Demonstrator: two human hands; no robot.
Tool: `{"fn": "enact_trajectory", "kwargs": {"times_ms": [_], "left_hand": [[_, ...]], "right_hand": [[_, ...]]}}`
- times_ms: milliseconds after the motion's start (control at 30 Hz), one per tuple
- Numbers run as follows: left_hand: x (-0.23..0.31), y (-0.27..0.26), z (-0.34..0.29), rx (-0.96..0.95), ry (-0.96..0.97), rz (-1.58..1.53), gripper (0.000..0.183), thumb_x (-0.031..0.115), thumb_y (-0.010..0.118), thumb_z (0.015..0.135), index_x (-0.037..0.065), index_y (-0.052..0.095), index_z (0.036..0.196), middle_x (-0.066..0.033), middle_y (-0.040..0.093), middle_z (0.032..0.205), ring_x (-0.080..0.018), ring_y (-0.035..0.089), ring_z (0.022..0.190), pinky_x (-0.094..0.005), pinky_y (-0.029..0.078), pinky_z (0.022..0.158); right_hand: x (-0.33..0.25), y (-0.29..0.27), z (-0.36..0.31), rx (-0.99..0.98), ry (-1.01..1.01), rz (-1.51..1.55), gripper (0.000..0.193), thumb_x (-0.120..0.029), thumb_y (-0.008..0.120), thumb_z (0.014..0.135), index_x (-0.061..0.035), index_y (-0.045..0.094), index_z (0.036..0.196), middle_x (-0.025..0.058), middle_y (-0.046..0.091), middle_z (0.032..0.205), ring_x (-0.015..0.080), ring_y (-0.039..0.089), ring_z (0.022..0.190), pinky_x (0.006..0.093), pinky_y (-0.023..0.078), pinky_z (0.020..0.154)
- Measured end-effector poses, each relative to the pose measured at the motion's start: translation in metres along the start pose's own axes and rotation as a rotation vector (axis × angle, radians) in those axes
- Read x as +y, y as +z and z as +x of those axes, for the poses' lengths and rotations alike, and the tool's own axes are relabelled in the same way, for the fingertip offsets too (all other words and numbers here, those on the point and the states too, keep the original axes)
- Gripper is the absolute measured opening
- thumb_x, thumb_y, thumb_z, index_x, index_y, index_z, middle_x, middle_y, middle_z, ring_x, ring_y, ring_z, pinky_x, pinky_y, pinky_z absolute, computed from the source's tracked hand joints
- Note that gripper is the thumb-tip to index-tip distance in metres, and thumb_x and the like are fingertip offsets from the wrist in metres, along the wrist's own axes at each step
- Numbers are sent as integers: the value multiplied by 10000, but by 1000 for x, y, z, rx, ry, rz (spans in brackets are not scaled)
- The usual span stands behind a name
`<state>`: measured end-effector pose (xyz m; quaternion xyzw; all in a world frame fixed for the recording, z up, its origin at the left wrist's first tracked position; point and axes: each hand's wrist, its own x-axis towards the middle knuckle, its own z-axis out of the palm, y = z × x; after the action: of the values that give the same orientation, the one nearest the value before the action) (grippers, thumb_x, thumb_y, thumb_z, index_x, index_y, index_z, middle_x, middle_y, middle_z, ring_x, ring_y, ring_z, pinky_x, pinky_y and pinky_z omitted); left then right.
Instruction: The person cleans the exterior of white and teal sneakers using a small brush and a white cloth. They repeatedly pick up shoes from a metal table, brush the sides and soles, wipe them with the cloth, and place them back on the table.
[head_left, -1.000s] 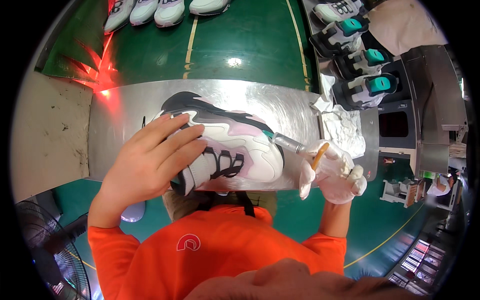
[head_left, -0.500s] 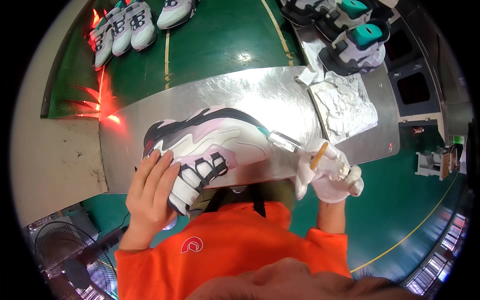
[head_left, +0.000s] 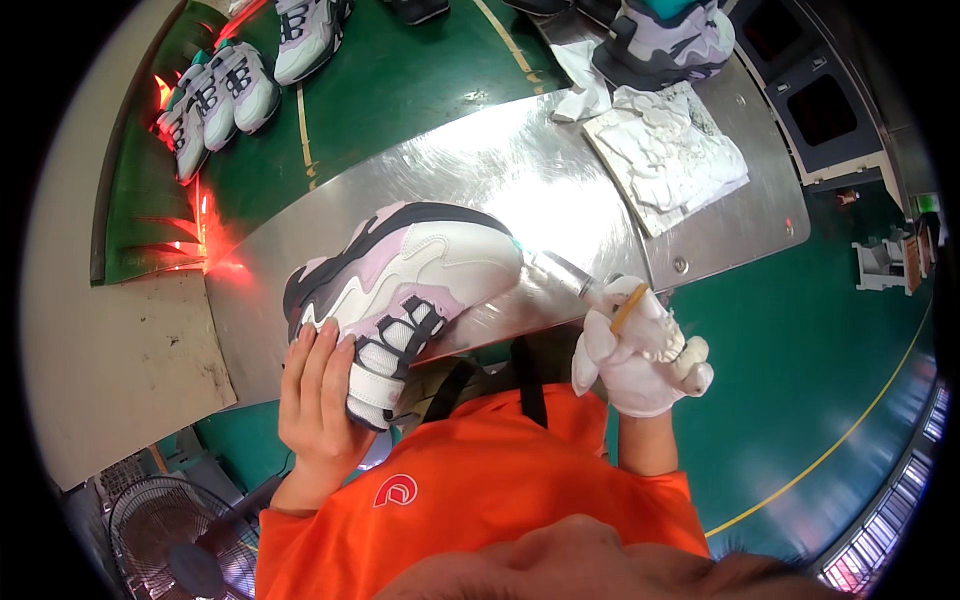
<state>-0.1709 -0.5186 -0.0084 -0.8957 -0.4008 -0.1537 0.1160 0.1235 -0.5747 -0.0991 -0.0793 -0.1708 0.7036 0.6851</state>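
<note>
A white, lilac and black sports shoe (head_left: pixel 420 275) lies on its side on the metal tabletop, its toe to the right. My bare left hand (head_left: pixel 325 400) is closed on it near the heel and collar, fingers over the upper and thumb hidden. In a white glove, my right hand (head_left: pixel 640 345) is closed around a clear tube-shaped tool (head_left: pixel 562 270) angled at the toe. The tool's tip is at the sole edge there; glare hides whether it touches. A tan strip (head_left: pixel 628 308), stick or band, crosses the gloved fingers.
A crumpled white cloth (head_left: pixel 668 150) lies on a board to the right, beside another shoe (head_left: pixel 665 45). Several shoes (head_left: pixel 240 85) stand on the green belt (head_left: pixel 400 70) at the far left, near red light. A fan (head_left: pixel 175 540) stands at the lower left.
My view has shifted, so the background shoes sit higher or farther left. The held shoe is slightly rotated, its toe moved left in the picture. The right hand with the tool stays by the toe.
</note>
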Motion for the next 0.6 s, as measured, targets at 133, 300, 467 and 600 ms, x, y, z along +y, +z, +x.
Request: {"fn": "enact_trajectory", "kwargs": {"times_ms": [133,300,467,600], "left_hand": [[1,1,-2,26,8,11,508,122,759,734,-33,567,1179,-203,617,1198,-398,600,1092,-456,488,941],[2,-1,-3,52,15,8,480,116,752,746,-31,576,1167,-198,621,1190,-394,603,1087,-450,492,934],[1,0,-2,57,7,0,494,87,747,722,-30,578,1171,-195,618,1193,-394,599,1092,-445,492,931],[0,-4,4,21,-9,-29,532,23,729,676,-29,576,1182,-192,612,1202,-395,593,1098,-435,491,928]], "right_hand": [[7,6,-7,39,-42,-29,1082,-539,732,565,50,322,1375,231,562,1088,362,571,659,433,469,543],[9,13,-9,26,-37,96,1024,-402,796,519,111,385,1304,247,557,953,428,622,818,477,551,702],[0,36,-5,114,14,-42,1028,-402,801,535,134,378,1304,249,568,934,415,640,806,473,558,704],[-5,52,0,130,59,-237,1005,-374,815,560,138,379,1306,236,578,922,402,648,806,474,562,713]]}}
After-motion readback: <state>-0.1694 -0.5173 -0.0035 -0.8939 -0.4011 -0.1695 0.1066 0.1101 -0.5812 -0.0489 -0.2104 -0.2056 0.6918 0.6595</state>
